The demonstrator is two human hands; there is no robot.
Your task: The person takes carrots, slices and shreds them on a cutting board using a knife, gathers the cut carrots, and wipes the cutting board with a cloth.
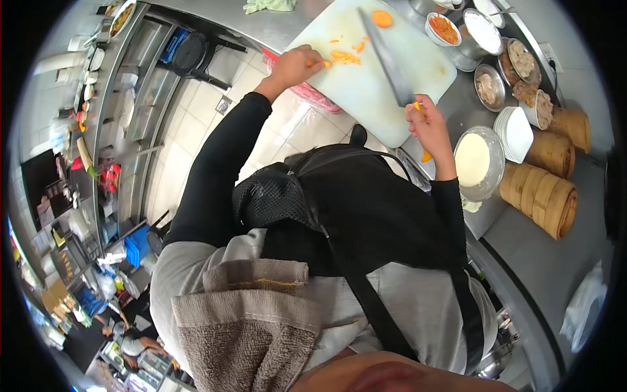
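My right hand (428, 124) is wrapped round the yellow handle of a large kitchen knife (386, 59), whose long blade lies across the white cutting board (366, 108) and points away from me. At the board's left edge my left hand (297, 65) has its fingers closed on a small piece of carrot (326, 64). Right beside those fingertips is a little heap of cut carrot strips (346, 57), with a few loose bits around it. A round carrot piece (382, 19) sits at the far side, close to the knife tip.
Right of the board stand a bowl of shredded carrot (443, 30), metal bowls of pale food (488, 86), stacked white plates (514, 134), a bowl of pale yellow liquid (473, 163) and bamboo steamers (539, 199). A red plastic bag (313, 98) hangs below the board's left edge. Shelving (130, 117) runs along the left.
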